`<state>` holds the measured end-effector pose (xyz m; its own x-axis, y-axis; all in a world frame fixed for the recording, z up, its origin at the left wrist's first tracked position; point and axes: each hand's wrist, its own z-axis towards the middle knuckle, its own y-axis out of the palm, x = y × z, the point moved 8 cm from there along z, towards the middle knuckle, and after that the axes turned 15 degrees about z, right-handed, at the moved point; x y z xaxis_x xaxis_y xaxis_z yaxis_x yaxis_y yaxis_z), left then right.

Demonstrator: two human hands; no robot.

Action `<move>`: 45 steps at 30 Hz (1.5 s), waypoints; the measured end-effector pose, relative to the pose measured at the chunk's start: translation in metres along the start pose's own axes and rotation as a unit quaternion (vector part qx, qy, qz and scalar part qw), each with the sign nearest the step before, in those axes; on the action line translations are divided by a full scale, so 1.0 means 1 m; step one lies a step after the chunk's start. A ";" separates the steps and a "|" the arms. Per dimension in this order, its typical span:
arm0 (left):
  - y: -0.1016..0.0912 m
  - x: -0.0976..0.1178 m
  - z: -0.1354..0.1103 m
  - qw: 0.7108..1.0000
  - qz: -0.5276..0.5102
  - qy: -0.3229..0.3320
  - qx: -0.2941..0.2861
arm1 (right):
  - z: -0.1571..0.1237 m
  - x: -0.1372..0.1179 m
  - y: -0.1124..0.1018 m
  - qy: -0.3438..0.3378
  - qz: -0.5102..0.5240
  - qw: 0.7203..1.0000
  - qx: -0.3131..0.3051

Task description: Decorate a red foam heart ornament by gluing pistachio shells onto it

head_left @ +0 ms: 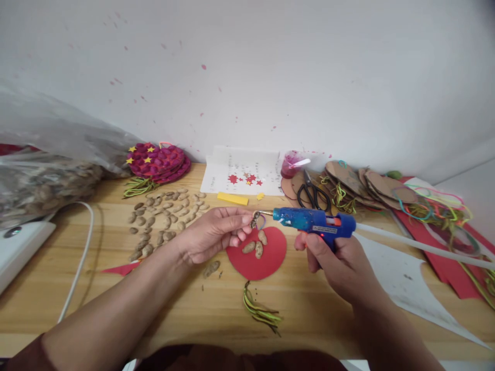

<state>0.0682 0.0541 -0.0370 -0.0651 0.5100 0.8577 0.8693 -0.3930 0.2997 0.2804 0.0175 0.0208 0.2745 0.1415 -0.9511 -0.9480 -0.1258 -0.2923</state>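
Between its thumb and fingers, my left hand (220, 232) pinches a peanut (254, 220). My right hand (332, 260) is wrapped round the grip of a blue hot glue gun (309, 220), whose metal nozzle points left and meets the held peanut; I cannot tell if they touch. Below, a red paper disc (236, 265) lies on the table with several peanuts (259, 250) grouped near its middle. A green and brown yarn tassel (262, 312) hangs from the disc's lower edge, and a thin loop shows at its top. A long white glue stick (417, 243) runs from the gun's back.
Loose peanuts (166, 221) spread at left, beside a plastic bag of peanuts (46, 180) and a white cable (87, 247). Behind are purple decorated discs (158, 162), a paper sheet (216, 175) with stars, black scissors (314, 198) and a pink cup (291, 165). Cardboard discs (390, 186) lie right.
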 end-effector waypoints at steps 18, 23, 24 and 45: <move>0.000 -0.001 0.000 1.000 -0.004 0.002 0.003 | 0.000 0.001 0.001 0.005 0.001 1.000 -0.004; 0.000 -0.001 0.000 1.000 -0.003 0.006 0.004 | -0.001 0.003 0.000 0.009 -0.005 1.000 -0.002; 0.000 -0.001 0.000 1.000 -0.002 0.006 0.004 | -0.001 0.003 0.000 0.008 -0.003 1.000 -0.001; 0.001 0.001 -0.001 1.000 -0.007 0.014 -0.005 | -0.002 0.004 -0.002 0.012 -0.007 1.000 0.006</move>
<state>0.0686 0.0538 -0.0351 -0.0919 0.4941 0.8645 0.8636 -0.3927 0.3162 0.2842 0.0168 0.0172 0.2917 0.1196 -0.9490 -0.9459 -0.1114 -0.3048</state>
